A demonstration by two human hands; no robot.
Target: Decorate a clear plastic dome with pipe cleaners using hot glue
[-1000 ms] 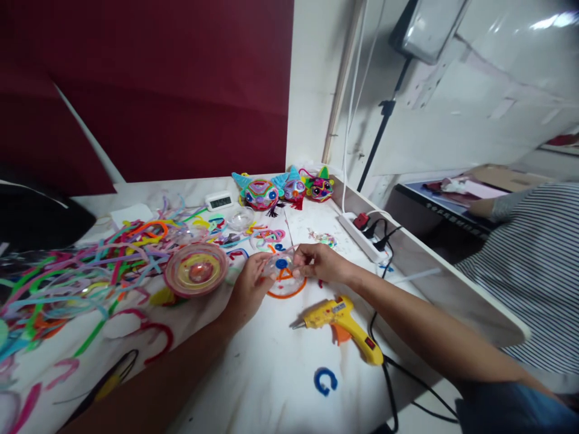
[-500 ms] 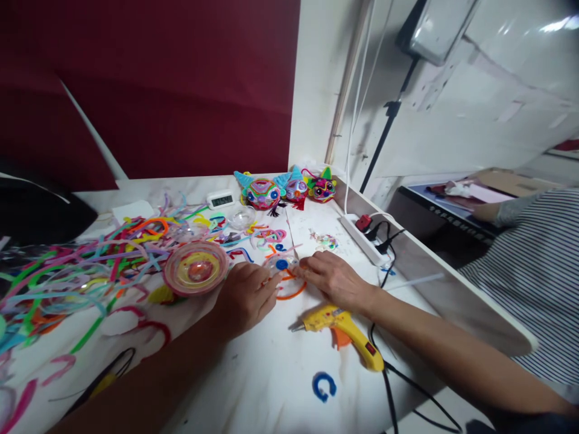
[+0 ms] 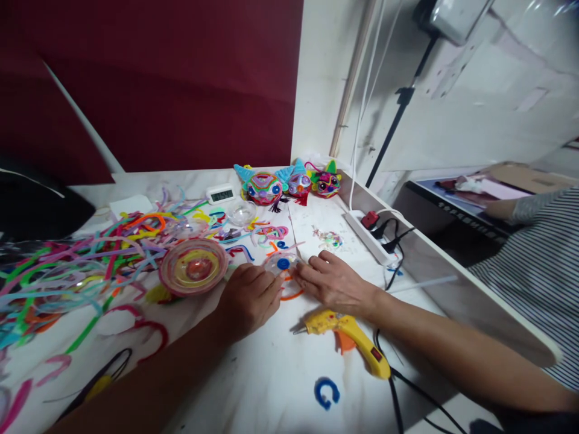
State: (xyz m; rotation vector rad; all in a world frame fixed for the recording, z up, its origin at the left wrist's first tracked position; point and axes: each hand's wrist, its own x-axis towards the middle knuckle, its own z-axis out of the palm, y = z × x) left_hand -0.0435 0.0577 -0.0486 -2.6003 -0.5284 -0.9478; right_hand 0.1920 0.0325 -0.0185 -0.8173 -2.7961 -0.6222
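Note:
Between my hands is a clear round plastic piece (image 3: 271, 263) with a coiled blue pipe cleaner (image 3: 283, 263) on it. An orange pipe cleaner (image 3: 293, 295) curves along its near side. My left hand (image 3: 251, 298) is closed, thumb and fingers pinching at the piece's near left edge. From the right, my right hand (image 3: 332, 280) pinches the piece's edge by the orange strip; its fingertips are partly hidden. Just below my right hand lies a yellow glue gun (image 3: 357, 337), nozzle to the left. Nearer me rests a blue C-shaped pipe cleaner (image 3: 326, 393).
Many coloured pipe cleaners (image 3: 108, 253) cover the left side, beside a wrapped round disc (image 3: 215, 271). Finished animal heads (image 3: 265, 188) and a small digital clock (image 3: 221, 194) stand at the back. A power strip (image 3: 373, 241) runs along the right-hand rim. A person's striped sleeve (image 3: 543, 241) shows beyond.
The view has shifted slightly. Both hands remain at the clear plastic piece, with only small finger movement; the orange curve is now more covered.

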